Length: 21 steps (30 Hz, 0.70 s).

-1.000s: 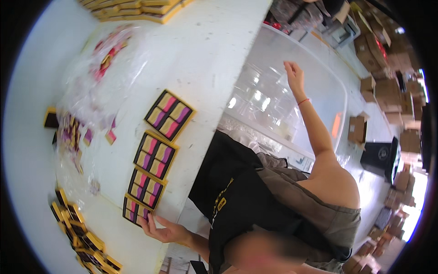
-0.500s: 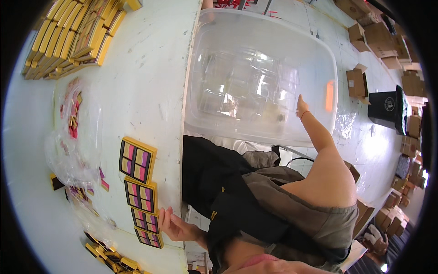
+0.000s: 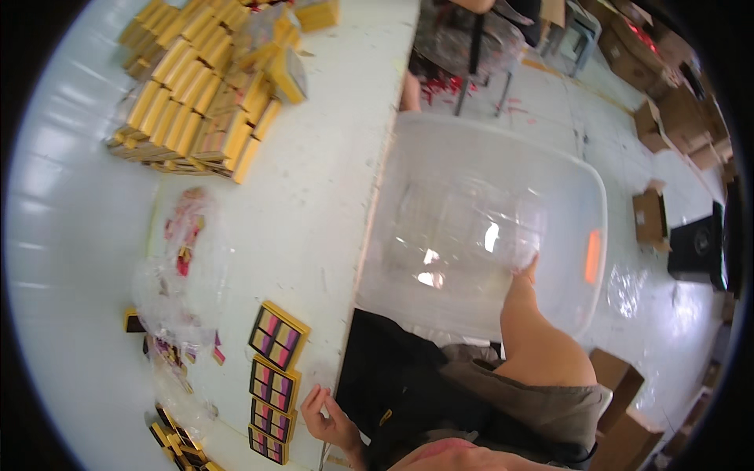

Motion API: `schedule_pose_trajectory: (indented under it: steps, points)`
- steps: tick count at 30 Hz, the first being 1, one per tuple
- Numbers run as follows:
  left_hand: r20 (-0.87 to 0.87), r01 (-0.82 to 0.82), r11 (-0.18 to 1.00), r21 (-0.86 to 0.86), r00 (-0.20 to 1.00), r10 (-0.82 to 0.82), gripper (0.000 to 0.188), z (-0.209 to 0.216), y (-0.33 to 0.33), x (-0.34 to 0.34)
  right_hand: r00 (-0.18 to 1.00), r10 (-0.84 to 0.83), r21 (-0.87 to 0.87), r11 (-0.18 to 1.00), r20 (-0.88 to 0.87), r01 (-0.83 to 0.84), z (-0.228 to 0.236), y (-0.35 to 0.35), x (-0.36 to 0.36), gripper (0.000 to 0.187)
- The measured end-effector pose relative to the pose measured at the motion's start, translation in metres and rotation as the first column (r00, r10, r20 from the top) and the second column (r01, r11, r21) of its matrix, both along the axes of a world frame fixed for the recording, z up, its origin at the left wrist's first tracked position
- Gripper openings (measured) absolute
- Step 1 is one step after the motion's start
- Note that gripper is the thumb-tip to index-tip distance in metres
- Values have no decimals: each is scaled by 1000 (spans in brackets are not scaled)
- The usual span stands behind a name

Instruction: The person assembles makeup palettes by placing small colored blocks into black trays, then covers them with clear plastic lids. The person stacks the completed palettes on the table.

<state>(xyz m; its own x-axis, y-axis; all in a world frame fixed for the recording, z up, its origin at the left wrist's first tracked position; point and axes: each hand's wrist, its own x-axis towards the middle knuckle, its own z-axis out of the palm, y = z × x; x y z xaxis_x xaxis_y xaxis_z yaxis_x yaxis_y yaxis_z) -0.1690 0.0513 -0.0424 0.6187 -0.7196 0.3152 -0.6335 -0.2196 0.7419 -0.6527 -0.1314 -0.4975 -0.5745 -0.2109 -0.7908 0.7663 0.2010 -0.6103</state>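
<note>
My left hand [image 3: 328,420] is at the table's edge, its fingers slightly bent and apart, with nothing visible in them. Beside it runs a row of yellow-edged boxes [image 3: 279,336], each showing pink, purple and cream strips in dark-framed compartments; the hand does not touch them. My right arm reaches down into a large translucent plastic bin [image 3: 479,129]. At the bin's right side my right hand [image 3: 526,271] is among clear plastic wrappers [image 3: 455,228]. Its fingers are partly lost in the glossy film, so I cannot make out whether they grip any.
Stacked yellow boxes [image 3: 184,94] stand at the table's far left. Clear film with coloured scraps [image 3: 184,251] lies along its left side, and more yellow boxes [image 3: 177,443] are at lower left. A black trash bin [image 3: 695,247] and cardboard cartons [image 3: 652,216] stand on the floor at right.
The view has shifted, so the table and bin sit lower and further right. My right hand has gone deeper into the wrappers. My left hand has drawn slightly away from the box row.
</note>
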Motion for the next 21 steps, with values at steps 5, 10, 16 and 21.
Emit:
schedule_pose_trajectory:
  steps: [5,10,16,21]
  points:
    - [-55,-58,998,-39,997,56,10,-2,-2,3,956,-168,-153,966,240,208,-11,-1,-17,99]
    - [-43,-17,1000,1,999,17,10,-5,-4,3,967,162,-378,922,198,-77,18,-11,-25,86]
    - [-119,17,999,-29,993,-20,11,-9,-3,9,981,192,-217,958,-4,-188,6,-15,-49,75]
    - [-161,-40,993,-113,987,22,11,-6,6,12,851,525,-131,845,23,-518,69,-7,-61,70]
